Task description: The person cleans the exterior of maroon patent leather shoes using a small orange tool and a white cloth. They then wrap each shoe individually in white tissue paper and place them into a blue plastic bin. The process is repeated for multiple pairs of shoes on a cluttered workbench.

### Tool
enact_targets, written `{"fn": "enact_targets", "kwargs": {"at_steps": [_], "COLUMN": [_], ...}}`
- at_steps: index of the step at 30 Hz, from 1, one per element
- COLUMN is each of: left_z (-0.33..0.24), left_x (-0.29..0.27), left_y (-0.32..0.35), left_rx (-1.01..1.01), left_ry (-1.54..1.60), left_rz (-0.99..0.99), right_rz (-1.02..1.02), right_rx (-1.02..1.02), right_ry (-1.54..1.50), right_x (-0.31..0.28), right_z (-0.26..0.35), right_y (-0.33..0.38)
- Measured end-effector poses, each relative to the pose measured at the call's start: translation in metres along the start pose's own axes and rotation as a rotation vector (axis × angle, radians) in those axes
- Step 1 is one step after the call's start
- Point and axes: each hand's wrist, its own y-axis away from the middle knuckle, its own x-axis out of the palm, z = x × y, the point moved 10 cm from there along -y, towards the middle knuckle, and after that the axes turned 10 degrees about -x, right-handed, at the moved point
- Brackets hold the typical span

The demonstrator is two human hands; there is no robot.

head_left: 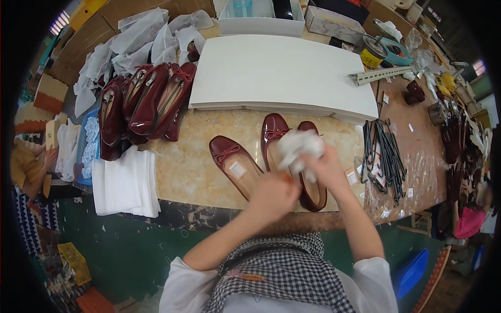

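Note:
Three glossy dark red ballet flats lie in front of me on the marbled tabletop (180, 180). The left ballet flat (223, 148) shows a bow and a pale insole with a white label. Beside it is the middle ballet flat (273, 124), partly covered by my hands. Of the right ballet flat (316, 200), the toe and the heel end show. My right hand (327, 166) grips a crumpled white wad (301, 147), cloth or tissue, above these two shoes. Next to it my left hand (275, 194) is closed and blurred over the left shoe's heel; what it holds is hidden.
More dark red flats (151, 104) are heaped at the left, near white wrapping sheets (138, 44). A folded white stack (125, 182) hangs over the front edge. White boxes (282, 73) fill the back. Black strips (383, 161) and a metal can (371, 52) are at right.

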Motion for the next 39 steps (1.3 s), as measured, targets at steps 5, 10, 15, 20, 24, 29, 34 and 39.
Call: {"fn": "enact_targets", "kwargs": {"at_steps": [5, 10, 15, 20, 24, 29, 34, 39], "left_z": [-0.027, -0.014, -0.026, -0.023, 0.054, 0.076, -0.05, -0.071], "left_x": [0.011, 0.009, 0.014, -0.041, -0.142, -0.116, -0.082, -0.147], "left_y": [0.011, 0.011, 0.011, -0.062, -0.161, -0.199, -0.086, 0.031], "left_rx": [0.111, 0.077, 0.162, 0.173, 0.167, -0.026, 0.355, 0.523], "left_ry": [-0.02, 0.004, -0.001, -0.221, -0.401, -0.183, 0.254, 0.367], "left_rz": [-0.076, -0.121, -0.08, -0.018, -0.985, -0.65, -0.19, -0.488], "right_rz": [0.149, 0.272, 0.032, -0.053, -0.075, -0.043, -0.434, -0.102], "right_rx": [-0.594, -0.557, -0.407, -0.507, -0.495, -0.361, -0.058, 0.32], "right_ry": [1.301, 0.899, 1.112, 1.02, 0.793, 0.597, -0.464, -1.014], "right_x": [0.077, 0.07, 0.036, 0.016, 0.004, -0.022, -0.052, 0.024], "right_z": [0.001, 0.016, 0.003, 0.018, 0.051, 0.03, 0.004, -0.015], "right_y": [-0.031, -0.021, -0.063, -0.039, 0.006, 0.043, 0.059, 0.072]}}
